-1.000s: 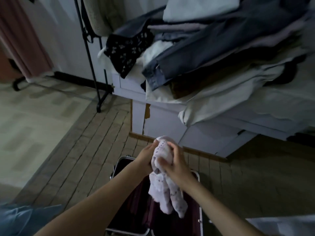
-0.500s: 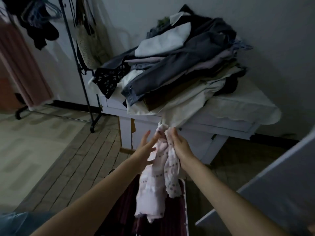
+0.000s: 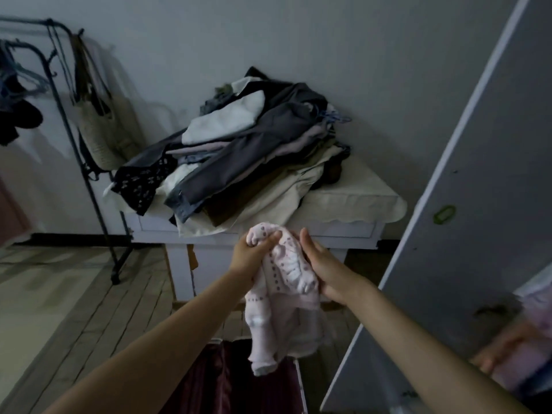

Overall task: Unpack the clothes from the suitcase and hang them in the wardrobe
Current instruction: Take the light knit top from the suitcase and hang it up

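Between both hands' grip, pink garment.

Left hand and right hand are gripping a pale pink dotted garment, which is hanging above the open suitcase, in front of the table that is bearing a clothes pile.

1. A plain pale wall closes the back of the dim room.
2. The floor is laid in worn wooden boards; at the left it turns to a lighter patterned surface.
3. A white worktop stands against the wall, covered by a cream cloth with a scalloped edge.
4. A black metal rack stands to its left, with a woven bag hanging on it.
5. A grey door panel fills the right side.
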